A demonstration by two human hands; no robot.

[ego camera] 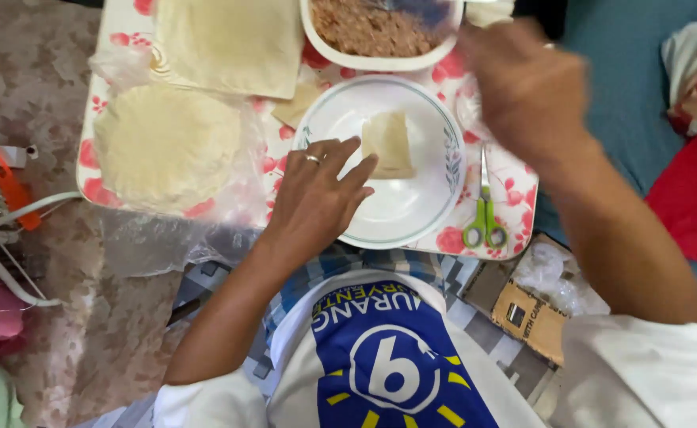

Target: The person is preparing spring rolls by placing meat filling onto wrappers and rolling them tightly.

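- The view looks straight down from the person's head at a white plastic tray with red flower print (pixel 515 186), which lies in front of the person's lap.
- A round white plate with a thin green rim line (pixel 412 214) sits on the near part of the tray.
- A small folded pale pastry wrapper (pixel 388 144) lies on the plate, a little above its middle.
- The left hand (pixel 317 194), wearing a ring, rests on the plate's left edge; its fingers are spread apart and the fingertips (pixel 364 165) touch the left side of the folded wrapper without closing on it.
- The right hand (pixel 527 87) hovers above the tray's far right corner, blurred; whether its grip is apart or closed cannot be told.
- A white oval bowl of brown minced filling (pixel 380 36) stands at the far edge of the tray, just beyond the plate.
- A stack of square pale pastry sheets (pixel 230 43) lies at the far left of the tray.
- A round stack of pale wrappers in clear plastic film (pixel 166 143) lies on the left of the tray, beside the plate.
- A pair of scissors with green handles (pixel 484 214) lies on the tray just right of the plate, blades pointing away from the person.
- A small brown cardboard box (pixel 531 317) sits near the right knee, off the tray.
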